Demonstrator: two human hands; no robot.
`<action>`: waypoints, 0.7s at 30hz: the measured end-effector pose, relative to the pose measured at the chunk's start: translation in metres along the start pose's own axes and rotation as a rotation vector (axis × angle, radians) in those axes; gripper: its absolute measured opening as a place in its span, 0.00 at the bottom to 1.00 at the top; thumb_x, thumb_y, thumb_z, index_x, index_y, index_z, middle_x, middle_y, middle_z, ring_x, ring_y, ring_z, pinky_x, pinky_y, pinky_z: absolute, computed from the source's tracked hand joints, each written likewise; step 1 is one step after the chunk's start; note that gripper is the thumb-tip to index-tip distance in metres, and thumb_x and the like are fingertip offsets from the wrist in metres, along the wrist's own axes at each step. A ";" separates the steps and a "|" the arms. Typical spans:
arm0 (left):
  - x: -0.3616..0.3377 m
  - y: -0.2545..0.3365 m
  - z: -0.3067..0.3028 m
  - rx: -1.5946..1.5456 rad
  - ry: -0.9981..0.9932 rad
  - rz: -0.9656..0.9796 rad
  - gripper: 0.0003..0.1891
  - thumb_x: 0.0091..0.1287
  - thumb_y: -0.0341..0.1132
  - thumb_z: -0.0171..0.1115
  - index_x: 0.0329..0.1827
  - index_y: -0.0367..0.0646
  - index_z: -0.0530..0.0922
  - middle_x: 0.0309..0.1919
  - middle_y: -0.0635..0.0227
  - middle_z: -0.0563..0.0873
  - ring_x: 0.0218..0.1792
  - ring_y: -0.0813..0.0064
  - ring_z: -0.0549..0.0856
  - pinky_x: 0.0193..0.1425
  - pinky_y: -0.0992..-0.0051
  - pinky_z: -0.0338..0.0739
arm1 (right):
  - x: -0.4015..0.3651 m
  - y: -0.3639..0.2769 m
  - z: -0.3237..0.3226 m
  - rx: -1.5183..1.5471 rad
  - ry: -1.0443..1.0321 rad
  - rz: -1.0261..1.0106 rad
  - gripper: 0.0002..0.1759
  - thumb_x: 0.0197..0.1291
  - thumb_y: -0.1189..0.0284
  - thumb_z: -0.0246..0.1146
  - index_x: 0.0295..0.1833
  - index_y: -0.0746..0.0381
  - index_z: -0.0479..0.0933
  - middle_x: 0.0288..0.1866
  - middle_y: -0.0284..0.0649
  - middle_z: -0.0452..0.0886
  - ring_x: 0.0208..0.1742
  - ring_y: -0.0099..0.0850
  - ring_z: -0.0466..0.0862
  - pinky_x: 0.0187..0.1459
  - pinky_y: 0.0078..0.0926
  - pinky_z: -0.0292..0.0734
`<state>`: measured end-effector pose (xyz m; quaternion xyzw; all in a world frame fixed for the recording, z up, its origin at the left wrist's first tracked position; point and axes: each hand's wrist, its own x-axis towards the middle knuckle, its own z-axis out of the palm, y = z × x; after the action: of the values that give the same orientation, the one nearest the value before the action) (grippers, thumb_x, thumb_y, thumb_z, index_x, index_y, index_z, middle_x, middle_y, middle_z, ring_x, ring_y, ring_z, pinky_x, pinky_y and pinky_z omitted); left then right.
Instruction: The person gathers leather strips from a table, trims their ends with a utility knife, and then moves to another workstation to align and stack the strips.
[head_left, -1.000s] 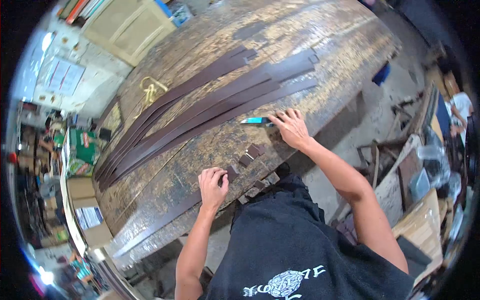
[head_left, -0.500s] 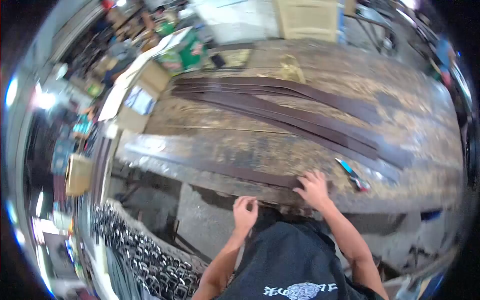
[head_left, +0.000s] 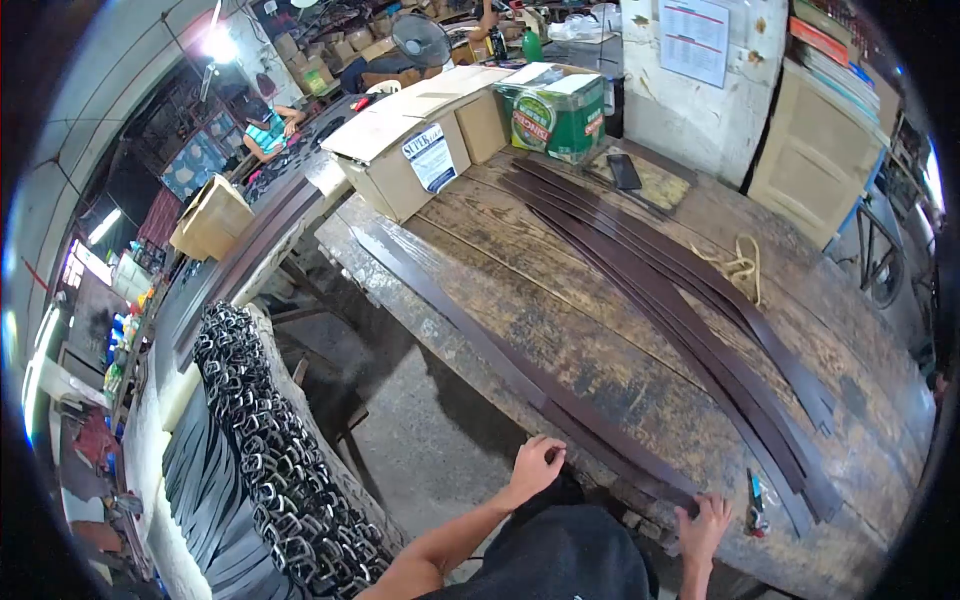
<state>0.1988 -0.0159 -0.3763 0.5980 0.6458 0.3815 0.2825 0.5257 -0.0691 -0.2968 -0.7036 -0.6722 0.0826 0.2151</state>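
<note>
A long dark brown leather strip (head_left: 500, 355) lies along the front edge of the wooden table. My right hand (head_left: 705, 525) rests at the strip's near end, its fingers spread and lying on the tabletop, touching the leather. At the table's edge, beside the middle of the strip, my left hand (head_left: 537, 467) is curled with thumb and fingertips together. Whatever it may hold does not show. Just right of my right hand lies a utility knife (head_left: 756, 505) with a turquoise and red body. Farther across the table, more brown leather strips (head_left: 665, 300) fan out in overlapping bundles.
Cardboard boxes (head_left: 398, 180), a green printed carton (head_left: 560, 125) and a phone (head_left: 624, 172) sit at the table's far end. Yellowish cord (head_left: 740, 265) lies near the strips. Left of me hang many buckled black belts (head_left: 270, 450). Another person (head_left: 270, 130) sits in the background.
The view has swung left and steadied, so the table now runs diagonally and more of the workshop shows. My right hand stays at the strip's end; my left hand remains curled by the edge.
</note>
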 end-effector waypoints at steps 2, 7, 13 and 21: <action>0.010 -0.014 -0.009 0.015 -0.082 0.027 0.05 0.61 0.30 0.64 0.37 0.39 0.84 0.31 0.61 0.83 0.30 0.63 0.83 0.38 0.67 0.78 | 0.036 -0.020 0.000 0.000 -0.037 -0.037 0.15 0.41 0.72 0.74 0.34 0.64 0.78 0.39 0.43 0.73 0.46 0.46 0.70 0.53 0.46 0.64; 0.028 -0.037 -0.027 -0.059 -0.064 -0.028 0.08 0.61 0.34 0.66 0.39 0.40 0.83 0.30 0.61 0.84 0.29 0.66 0.84 0.37 0.69 0.79 | 0.064 -0.024 0.001 0.020 -0.188 -0.045 0.10 0.46 0.76 0.70 0.32 0.67 0.77 0.35 0.47 0.75 0.43 0.49 0.71 0.47 0.43 0.68; 0.044 -0.051 -0.012 -0.453 -0.050 -0.566 0.20 0.64 0.42 0.66 0.46 0.30 0.80 0.30 0.60 0.88 0.33 0.78 0.87 0.39 0.75 0.79 | 0.036 -0.041 0.005 -0.062 -0.198 -0.068 0.15 0.47 0.70 0.73 0.37 0.66 0.78 0.38 0.49 0.77 0.46 0.50 0.74 0.50 0.47 0.68; 0.058 -0.045 -0.014 -0.697 -0.170 -0.799 0.15 0.69 0.40 0.63 0.41 0.33 0.78 0.29 0.68 0.84 0.33 0.76 0.85 0.37 0.78 0.77 | 0.007 -0.071 0.060 -0.059 -0.242 0.034 0.26 0.39 0.64 0.78 0.43 0.64 0.78 0.47 0.48 0.72 0.50 0.47 0.71 0.53 0.47 0.65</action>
<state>0.1547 0.0396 -0.4008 0.2051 0.6331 0.3862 0.6387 0.4378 -0.0502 -0.3199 -0.7058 -0.6834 0.1508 0.1103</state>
